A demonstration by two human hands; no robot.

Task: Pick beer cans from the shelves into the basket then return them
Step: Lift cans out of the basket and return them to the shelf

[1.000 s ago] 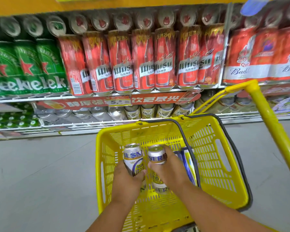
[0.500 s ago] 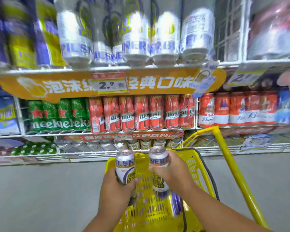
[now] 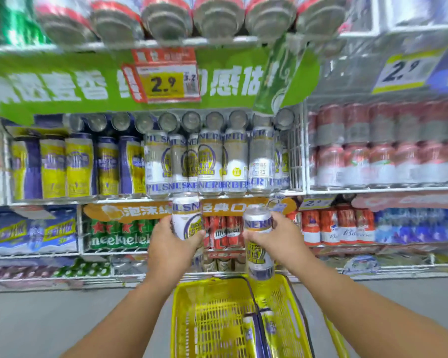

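Left hand (image 3: 170, 248) grips a white-and-silver pilsner beer can with blue lettering (image 3: 186, 218), upright. Fingers curl round the can's lower half from the left; the thumb lies across its front near the bottom edge; the top half stands clear above the hand.

Right hand (image 3: 282, 237) grips a second white-and-silver pilsner can with a yellow emblem (image 3: 259, 241), upright. Fingers wrap the upper-middle of the can from the right; the thumb crosses the front just under the blue lettering. The can's lower part hangs free below the hand, its base just above the far rim of the yellow plastic mesh basket (image 3: 207, 319).

The two cans are apart, side by side, the left one higher, its top level with the orange shelf-edge strip (image 3: 140, 211). Directly above that strip stands a row of matching pilsner cans (image 3: 212, 164) on the white wire shelf.

Inside the basket lie more cans (image 3: 272, 332), blue and yellow, blurred, near the right wall beside a black handle.
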